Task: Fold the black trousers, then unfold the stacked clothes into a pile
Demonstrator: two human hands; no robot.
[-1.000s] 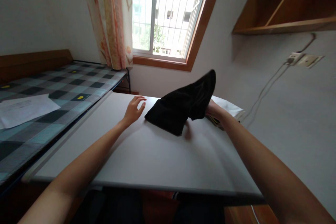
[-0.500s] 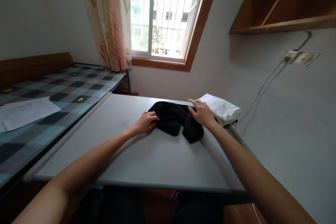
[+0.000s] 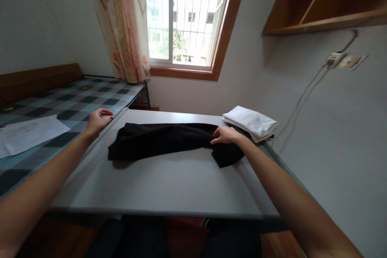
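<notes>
A black garment [image 3: 160, 139] stretches across the white table [image 3: 169, 185]; its left part lies long and fairly flat, while its right end bends toward me. Whether it is trousers or a top, I cannot tell. My right hand [image 3: 226, 134] grips the cloth near that right end, thumb and fingers closed on it. Over the table's left edge, my left hand [image 3: 98, 121] is off the garment, its fingers loosely bent and apart, with nothing in them.
Folded white cloth [image 3: 250, 121] rests on darker items at the table's back right corner. To the left stands a bed with a checked mattress [image 3: 99, 94], papers [image 3: 30, 133] on it. A wall shelf [image 3: 326, 4] and socket [image 3: 335, 59] with cables are at right.
The bunched garment has been spread out to the left. My left hand has let go of it and moved left past the table edge. My right hand has closed on the cloth.
</notes>
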